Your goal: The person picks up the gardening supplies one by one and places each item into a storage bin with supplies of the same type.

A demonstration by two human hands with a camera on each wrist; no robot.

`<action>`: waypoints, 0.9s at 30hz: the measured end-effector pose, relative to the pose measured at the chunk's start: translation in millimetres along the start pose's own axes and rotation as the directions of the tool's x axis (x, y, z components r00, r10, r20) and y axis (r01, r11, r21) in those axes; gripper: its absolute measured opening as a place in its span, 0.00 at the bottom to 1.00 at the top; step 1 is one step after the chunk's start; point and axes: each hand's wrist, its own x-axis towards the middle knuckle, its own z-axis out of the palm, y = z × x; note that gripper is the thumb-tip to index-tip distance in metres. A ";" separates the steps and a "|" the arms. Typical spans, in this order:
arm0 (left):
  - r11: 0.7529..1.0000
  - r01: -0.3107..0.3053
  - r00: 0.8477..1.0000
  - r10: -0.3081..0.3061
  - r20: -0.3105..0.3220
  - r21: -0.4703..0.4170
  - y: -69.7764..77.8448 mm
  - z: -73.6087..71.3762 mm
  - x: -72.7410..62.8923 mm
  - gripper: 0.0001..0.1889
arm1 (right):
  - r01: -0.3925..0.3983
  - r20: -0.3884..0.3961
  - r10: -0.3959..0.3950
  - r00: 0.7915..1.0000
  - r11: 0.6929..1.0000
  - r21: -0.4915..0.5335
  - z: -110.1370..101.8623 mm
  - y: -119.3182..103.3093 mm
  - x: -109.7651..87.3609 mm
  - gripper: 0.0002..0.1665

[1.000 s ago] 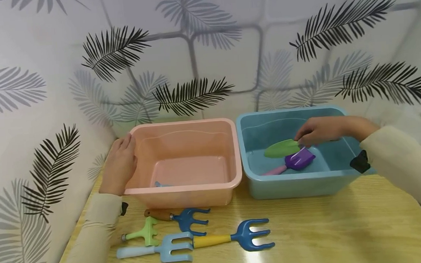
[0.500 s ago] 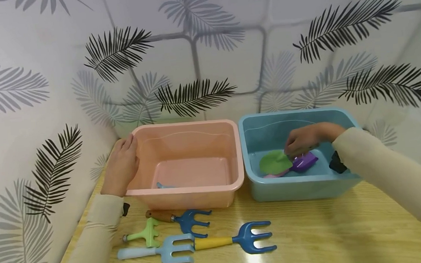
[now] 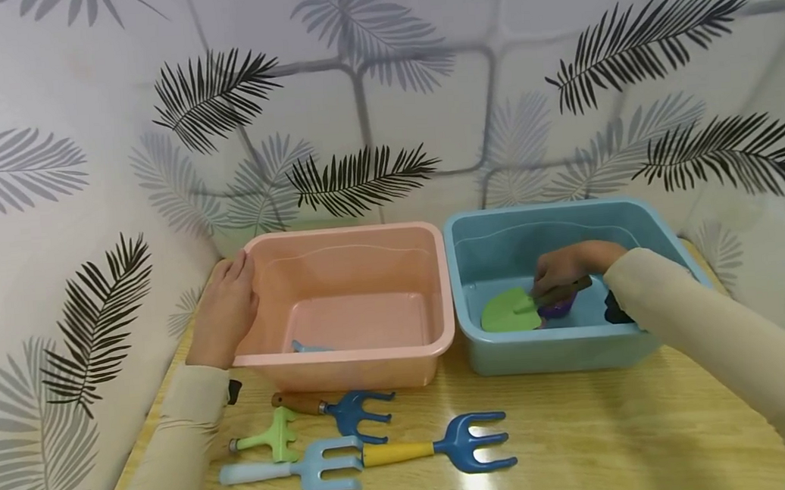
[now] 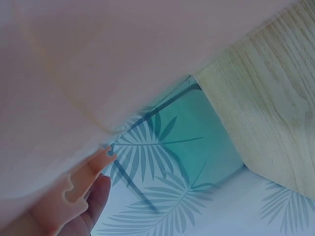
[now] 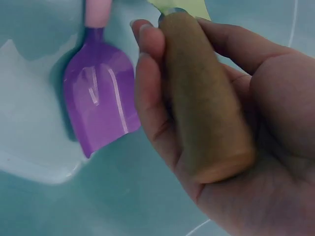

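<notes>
My right hand (image 3: 560,270) reaches down into the blue bin (image 3: 577,346), its fingers round the brown wooden handle (image 5: 206,103) of a toy trowel. The trowel's green blade (image 3: 509,311) points left, low in the bin. Beside it lies a purple shovel (image 5: 101,93) with a pink handle, partly hidden under the trowel and hand in the head view. My left hand (image 3: 225,311) holds the left end of the pink bin (image 3: 346,366). In the left wrist view, fingers (image 4: 101,194) show under that bin's rim.
In front of the pink bin on the wooden table lie a blue rake with a wooden handle (image 3: 351,413), a green rake (image 3: 279,435), a light blue fork (image 3: 322,466) and a yellow-handled blue fork (image 3: 457,444). A light blue piece (image 3: 309,347) shows inside the pink bin.
My right hand has lowered the green trowel into the blue bin; its blade has turned and shifted slightly left and down. The left hand stays on the pink bin.
</notes>
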 end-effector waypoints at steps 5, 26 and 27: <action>1.000 0.003 1.000 -0.003 -0.003 -0.010 -0.8 0.3 0.5 0.25 | -0.025 0.006 0.025 1.000 1.000 0.005 0.3 8.8 -0.4 0.18; 0.999 0.038 0.999 -0.038 0.033 -0.023 0.1 -0.7 0.3 0.25 | -0.102 -0.035 0.108 0.994 0.983 0.151 -0.9 20.7 -1.2 0.18; 0.999 0.038 0.999 -0.037 0.030 -0.018 0.4 -1.1 0.3 0.25 | -0.098 -0.043 0.105 0.994 0.985 0.140 -0.9 20.6 -1.1 0.18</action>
